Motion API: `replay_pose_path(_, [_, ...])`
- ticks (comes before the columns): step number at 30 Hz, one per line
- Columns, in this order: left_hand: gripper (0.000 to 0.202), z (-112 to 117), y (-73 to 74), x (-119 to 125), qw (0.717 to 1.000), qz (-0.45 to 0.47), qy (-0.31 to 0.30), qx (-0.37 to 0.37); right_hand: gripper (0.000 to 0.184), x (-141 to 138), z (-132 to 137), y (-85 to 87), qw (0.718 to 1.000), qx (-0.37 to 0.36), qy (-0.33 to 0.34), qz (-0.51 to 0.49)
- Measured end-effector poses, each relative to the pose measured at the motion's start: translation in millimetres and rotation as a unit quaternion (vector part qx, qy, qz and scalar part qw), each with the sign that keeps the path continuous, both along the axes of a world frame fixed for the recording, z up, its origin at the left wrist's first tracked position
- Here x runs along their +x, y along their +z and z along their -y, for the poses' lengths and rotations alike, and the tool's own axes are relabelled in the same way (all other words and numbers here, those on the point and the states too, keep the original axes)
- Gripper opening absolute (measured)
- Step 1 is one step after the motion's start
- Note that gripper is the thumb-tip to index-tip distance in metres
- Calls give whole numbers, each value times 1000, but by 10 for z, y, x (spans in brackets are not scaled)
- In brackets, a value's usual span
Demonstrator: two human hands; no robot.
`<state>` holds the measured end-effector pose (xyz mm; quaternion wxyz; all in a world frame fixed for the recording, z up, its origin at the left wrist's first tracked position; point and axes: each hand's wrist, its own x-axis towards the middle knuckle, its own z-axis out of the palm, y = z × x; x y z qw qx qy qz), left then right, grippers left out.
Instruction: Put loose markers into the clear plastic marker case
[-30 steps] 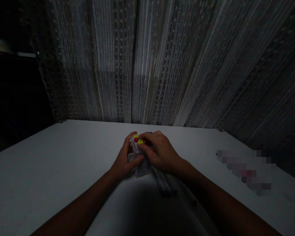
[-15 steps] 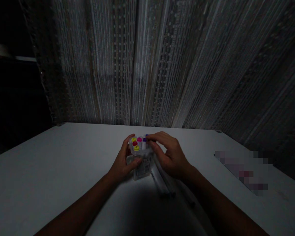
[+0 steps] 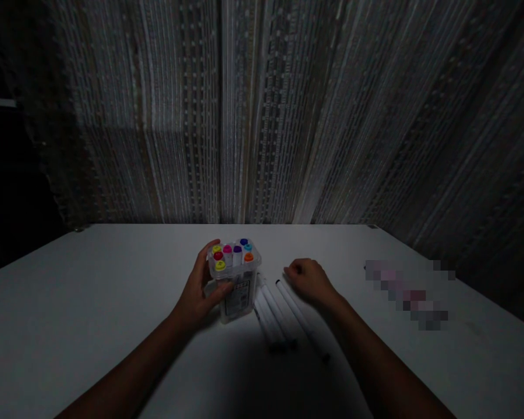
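Observation:
My left hand (image 3: 204,285) is wrapped round a clear plastic box (image 3: 238,299) with a printed label, its thumb across the front. Several markers (image 3: 237,257) stand upright in the box, their caps yellow, red, pink, purple, blue, light blue and orange. To the right, my right hand (image 3: 309,278) is off the box, fingers curled in, with nothing visible in them. Just left of that hand, a white marker (image 3: 301,317) with dark ends lies on the table. Other white markers (image 3: 273,317) lie between it and the box.
Everything rests on a white table (image 3: 126,291). A patterned curtain (image 3: 244,116) hangs along its back edge. At the right side of the table lies a blurred-out flat object (image 3: 406,294). The scene is dim, with a shadow over the near middle.
My right hand has left the markers in the box and moved right and slightly down, its fingers curling in. Orange and light blue caps now show. My left hand keeps its grip on the box.

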<state>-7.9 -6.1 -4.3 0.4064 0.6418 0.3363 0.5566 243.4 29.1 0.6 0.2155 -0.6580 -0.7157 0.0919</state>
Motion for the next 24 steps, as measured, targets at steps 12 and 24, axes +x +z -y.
replay_pose_path(12, [82, 9, -30, 50, 997, -9, 71, -22, 30, -131, 85, -47, 991, -81, 6, 108])
replay_pose_path(24, [76, -70, -115, 9, 993, -35, 98, -61, 32, -79, 110, -58, 994, -72, 5, 77])
